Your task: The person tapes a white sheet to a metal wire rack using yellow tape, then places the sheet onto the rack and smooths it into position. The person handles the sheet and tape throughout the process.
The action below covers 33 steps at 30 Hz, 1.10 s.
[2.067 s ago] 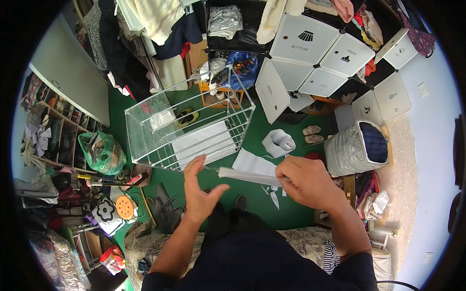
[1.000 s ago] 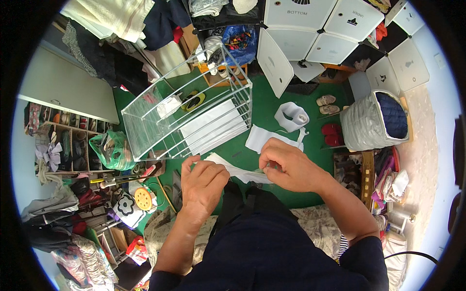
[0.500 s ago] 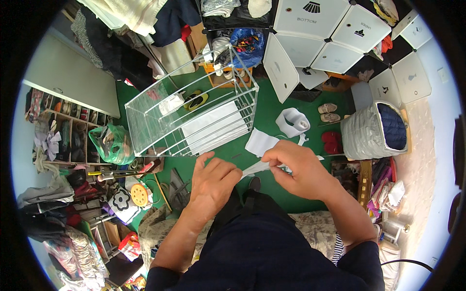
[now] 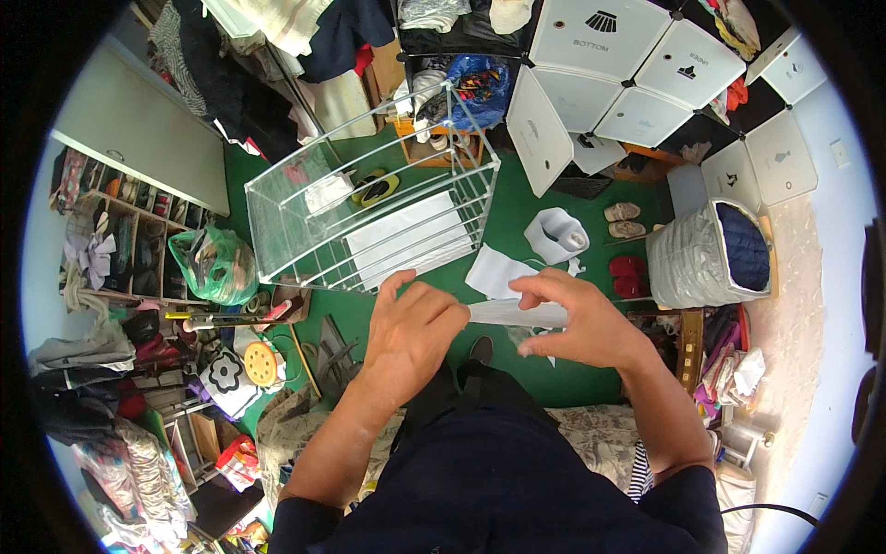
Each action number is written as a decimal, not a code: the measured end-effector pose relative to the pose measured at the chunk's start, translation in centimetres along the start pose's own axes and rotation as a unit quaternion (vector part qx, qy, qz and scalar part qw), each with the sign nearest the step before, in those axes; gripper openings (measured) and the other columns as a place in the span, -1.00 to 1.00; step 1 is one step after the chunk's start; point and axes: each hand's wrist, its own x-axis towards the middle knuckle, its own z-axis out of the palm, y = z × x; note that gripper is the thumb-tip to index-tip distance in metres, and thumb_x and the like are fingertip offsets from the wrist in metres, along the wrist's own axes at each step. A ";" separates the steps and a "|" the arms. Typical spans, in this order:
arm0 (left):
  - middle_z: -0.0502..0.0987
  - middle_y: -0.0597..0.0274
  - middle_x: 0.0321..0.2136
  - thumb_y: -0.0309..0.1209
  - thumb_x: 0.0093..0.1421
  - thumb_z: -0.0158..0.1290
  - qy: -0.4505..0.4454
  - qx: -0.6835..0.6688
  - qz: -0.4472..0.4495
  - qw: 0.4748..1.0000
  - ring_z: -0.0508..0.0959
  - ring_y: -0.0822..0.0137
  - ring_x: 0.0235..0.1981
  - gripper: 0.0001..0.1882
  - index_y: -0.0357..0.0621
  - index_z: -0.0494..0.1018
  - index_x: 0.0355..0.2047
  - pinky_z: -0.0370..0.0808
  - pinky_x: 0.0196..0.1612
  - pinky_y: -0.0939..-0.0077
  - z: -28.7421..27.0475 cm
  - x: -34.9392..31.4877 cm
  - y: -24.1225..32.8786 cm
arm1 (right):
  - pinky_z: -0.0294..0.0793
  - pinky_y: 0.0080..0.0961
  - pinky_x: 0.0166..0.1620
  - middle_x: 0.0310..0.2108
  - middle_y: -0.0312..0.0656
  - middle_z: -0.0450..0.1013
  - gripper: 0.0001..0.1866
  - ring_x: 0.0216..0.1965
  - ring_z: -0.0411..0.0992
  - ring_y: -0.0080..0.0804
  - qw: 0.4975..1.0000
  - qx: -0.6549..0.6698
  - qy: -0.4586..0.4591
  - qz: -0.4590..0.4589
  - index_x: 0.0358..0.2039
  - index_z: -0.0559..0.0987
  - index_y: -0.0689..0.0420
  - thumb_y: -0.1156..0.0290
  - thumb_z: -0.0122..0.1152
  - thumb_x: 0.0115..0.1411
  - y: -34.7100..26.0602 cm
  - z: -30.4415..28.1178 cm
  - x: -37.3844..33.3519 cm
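Head view: mid-frame, we see a narrow, nearly level white strip (image 4: 503,314). Above it, left to right, are a metal rack (image 4: 291,222), white sheet (image 4: 495,273) and white roll (image 4: 557,238). Our left hand (image 4: 413,331) pinches its left end; our right hand's (image 4: 591,325) parted thumb and fingers flank its right

Head-worn fisheye; faces steeply down over person's chest (image 4: 503,462); hands (image 4: 413,334) near, green floor (image 4: 577,383) farther.

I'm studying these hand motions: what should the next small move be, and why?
Probably close the right hand on the white strip: its thumb and fingers stand apart beside the strip's right part, while only the left hand appears to hold it.
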 end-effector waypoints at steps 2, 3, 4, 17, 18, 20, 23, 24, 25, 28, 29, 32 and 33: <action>0.54 0.36 -0.40 -0.55 -0.01 0.19 0.005 0.003 0.003 1.000 0.56 0.28 -0.29 -0.82 -0.03 0.53 -0.37 0.38 0.18 0.09 -0.1 -0.1 0.0 | 0.51 -0.36 -0.06 -0.21 -0.13 0.52 -0.48 -0.16 0.52 -0.19 0.999 -0.049 -0.007 -0.019 0.02 0.60 0.13 0.35 0.53 0.01 0.3 0.6 -0.3; 0.55 0.35 -0.39 -0.56 0.00 0.19 0.005 0.003 0.001 1.000 0.57 0.27 -0.28 -0.83 -0.03 0.53 -0.38 0.39 0.19 0.07 -0.2 -0.2 0.0 | 0.52 -0.35 -0.09 -0.23 -0.14 0.53 -0.51 -0.18 0.53 -0.18 0.997 -0.073 -0.009 -0.032 -0.02 0.61 0.12 0.33 0.52 0.01 0.5 1.0 -0.4; 0.56 0.35 -0.39 -0.57 0.00 0.19 0.005 0.004 0.000 1.000 0.58 0.27 -0.28 -0.83 -0.04 0.53 -0.38 0.40 0.19 0.06 -0.4 -0.3 0.1 | 0.53 -0.34 -0.12 -0.25 -0.16 0.54 -0.54 -0.19 0.54 -0.17 0.994 -0.096 -0.011 -0.044 -0.06 0.63 0.12 0.32 0.52 0.02 0.6 1.4 -0.5; 0.59 0.07 -0.06 -0.53 -0.06 0.38 0.155 -0.044 -0.063 0.985 0.54 -0.05 0.01 -0.46 -0.15 0.52 -0.01 0.42 0.18 0.00 -2.4 -0.8 -2.0 | 0.51 -0.21 -0.33 -0.40 -0.13 0.52 -0.92 -0.36 0.53 -0.07 0.970 -0.228 0.067 -0.045 -0.31 0.64 0.12 0.42 0.28 0.20 -2.2 2.8 0.9; 0.57 0.00 -0.03 -0.54 -0.02 0.37 0.175 -0.034 -0.078 0.981 0.52 -0.09 0.02 -0.42 -0.19 0.47 0.05 0.43 0.16 0.08 -2.7 -1.5 -2.5 | 0.51 -0.20 -0.32 -0.40 -0.12 0.52 -0.92 -0.36 0.53 -0.06 0.972 -0.224 0.059 -0.034 -0.31 0.63 0.14 0.43 0.28 0.20 -3.0 2.2 1.1; 0.58 0.01 -0.04 -0.55 0.01 0.35 0.224 -0.040 -0.158 0.961 0.52 -0.06 0.03 -0.45 -0.19 0.48 0.05 0.44 0.15 0.14 -2.1 -3.7 -3.6 | 0.48 -0.22 -0.33 -0.41 -0.07 0.51 -0.90 -0.38 0.52 -0.03 0.977 -0.204 0.050 -0.033 -0.29 0.63 0.19 0.47 0.29 0.19 -4.4 0.7 1.3; 0.57 0.03 -0.06 -0.55 0.09 0.32 0.239 -0.115 -0.314 0.912 0.56 0.04 -0.03 -0.56 -0.21 0.48 -0.01 0.48 0.07 0.26 2.3 -8.4 -6.0 | 0.43 -0.30 -0.36 -0.45 -0.08 0.48 -0.88 -0.42 0.50 -0.09 0.979 -0.200 0.049 -0.005 -0.29 0.63 0.22 0.50 0.33 0.16 -7.3 -1.9 0.7; 0.58 0.04 -0.08 -0.54 0.11 0.31 0.230 -0.154 -0.369 0.887 0.57 0.09 -0.05 -0.58 -0.22 0.48 -0.02 0.50 0.05 0.28 4.3 -10.9 -7.0 | 0.40 -0.33 -0.38 -0.47 -0.10 0.47 -0.88 -0.45 0.48 -0.15 0.980 -0.195 0.039 0.000 -0.30 0.63 0.23 0.51 0.35 0.14 -8.5 -2.6 0.9; 0.59 0.06 -0.11 -0.53 0.13 0.30 0.219 -0.200 -0.418 0.859 0.59 0.14 -0.08 -0.61 -0.22 0.48 -0.03 0.51 0.03 0.30 6.4 -12.7 -7.6 | 0.37 -0.37 -0.40 -0.48 -0.11 0.46 -0.88 -0.47 0.46 -0.20 0.980 -0.195 0.032 0.009 -0.31 0.63 0.24 0.52 0.36 0.13 -9.8 -3.5 0.9; 0.60 0.11 -0.18 -0.43 0.18 0.29 0.095 -0.307 -0.519 0.792 0.60 0.28 -0.15 -0.62 -0.24 0.48 -0.03 0.53 -0.03 0.36 11.9 -17.1 -7.7 | 0.30 -0.44 -0.42 -0.51 -0.12 0.45 -0.88 -0.51 0.41 -0.31 0.982 -0.186 0.022 0.000 -0.40 0.60 0.32 0.57 0.36 0.07 -12.7 -6.5 0.5; 0.61 0.11 -0.18 -0.39 0.17 0.31 0.069 -0.343 -0.524 0.776 0.60 0.30 -0.16 -0.60 -0.25 0.49 -0.02 0.54 -0.04 0.37 14.2 -18.0 -7.6 | 0.30 -0.44 -0.40 -0.51 -0.14 0.46 -0.88 -0.49 0.41 -0.33 0.987 -0.155 0.050 -0.011 -0.41 0.60 0.32 0.58 0.37 0.03 -13.4 -7.4 -0.1; 0.61 0.12 -0.19 -0.27 0.16 0.34 0.012 -0.432 -0.537 0.724 0.59 0.32 -0.17 -0.52 -0.28 0.50 0.00 0.54 -0.05 0.40 20.6 -19.1 -7.5 | 0.31 -0.48 -0.33 -0.42 -0.14 0.55 -0.79 -0.43 0.41 -0.38 0.981 -0.169 0.097 -0.009 -0.43 0.63 0.29 0.41 0.43 0.00 -16.6 -10.3 -1.4; 0.61 0.11 -0.18 -0.24 0.16 0.35 0.010 -0.450 -0.545 0.708 0.59 0.32 -0.17 -0.49 -0.30 0.50 0.01 0.54 -0.05 0.41 22.2 -19.1 -7.6 | 0.33 -0.49 -0.30 -0.39 -0.14 0.57 -0.76 -0.40 0.43 -0.39 0.981 -0.172 0.093 -0.007 -0.42 0.63 0.29 0.39 0.44 -0.01 -16.8 -11.4 -1.9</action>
